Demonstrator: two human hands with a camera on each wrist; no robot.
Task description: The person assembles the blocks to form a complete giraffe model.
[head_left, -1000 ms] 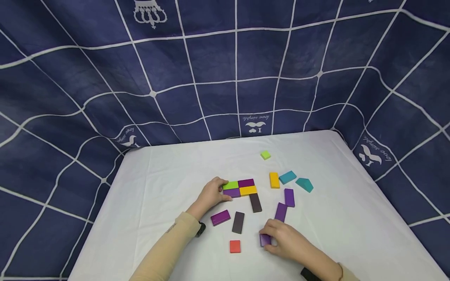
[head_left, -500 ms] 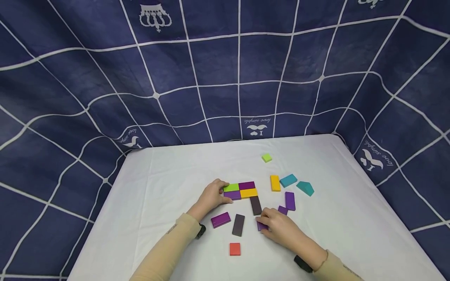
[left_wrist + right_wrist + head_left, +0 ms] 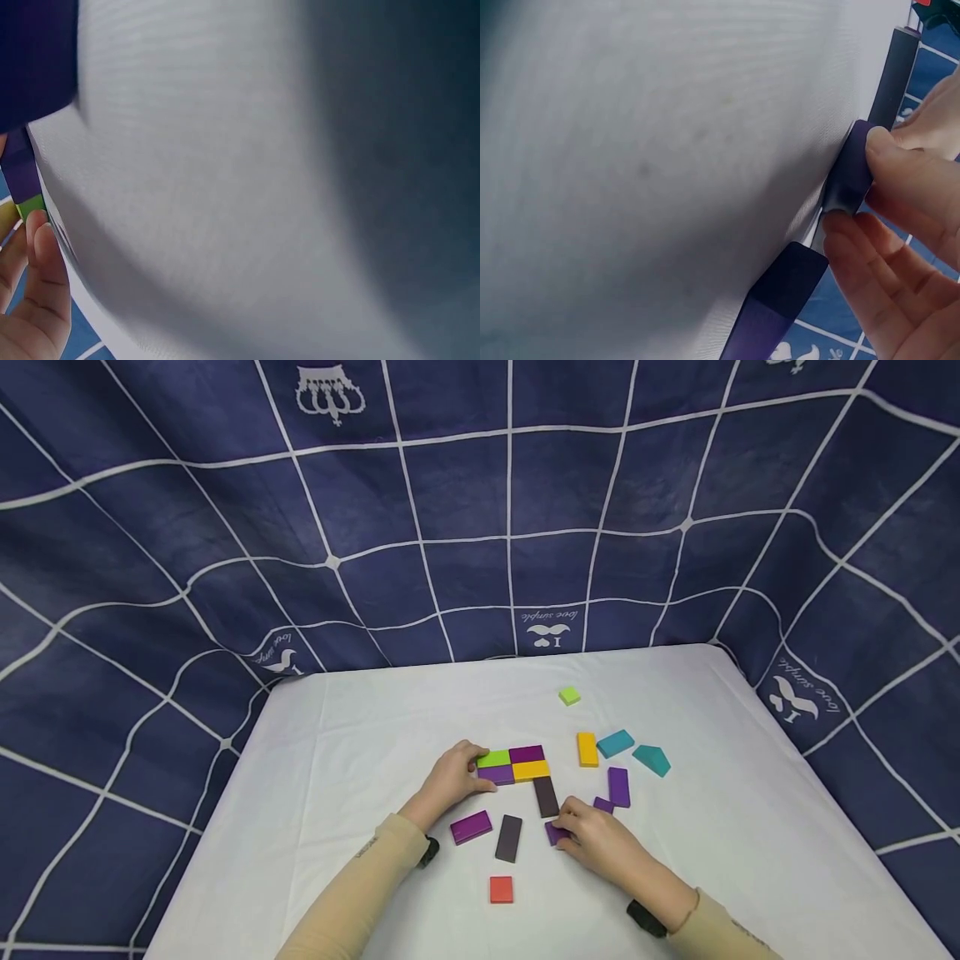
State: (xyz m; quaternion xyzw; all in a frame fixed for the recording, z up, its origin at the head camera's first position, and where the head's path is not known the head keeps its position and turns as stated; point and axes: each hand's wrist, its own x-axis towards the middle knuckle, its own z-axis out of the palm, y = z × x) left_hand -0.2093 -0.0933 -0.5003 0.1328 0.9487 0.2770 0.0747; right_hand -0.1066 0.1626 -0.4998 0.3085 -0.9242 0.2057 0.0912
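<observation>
Navy checked curtain (image 3: 457, 485) beyond both hands; white-covered bench (image 3: 360, 735) under them. Left hand (image 3: 450, 777) has thumb and fingers around the left end of a flat four-block group (image 3: 513, 764). Right hand (image 3: 597, 838) pinches a purple block (image 3: 553, 832) with thumb and fingers; it sits on that hand's left, well apart from the left hand. Main relation: a dark brown block (image 3: 546, 797) slants from the group's right end toward the right hand, long axis roughly away from the person. Purple block is just beside its near end, touching or not can't tell; right hand clearly nearer. Purple's long axis mostly covered, can't call it; how it's turned against the brown end probably matters most. Magenta block (image 3: 471, 827) just nearer the person than left hand, charcoal block (image 3: 508, 838) between hands, yellow block (image 3: 587, 750) past right hand. Smaller: red square (image 3: 501, 889) between hands, toward the person; green square (image 3: 569, 696) well beyond both.
</observation>
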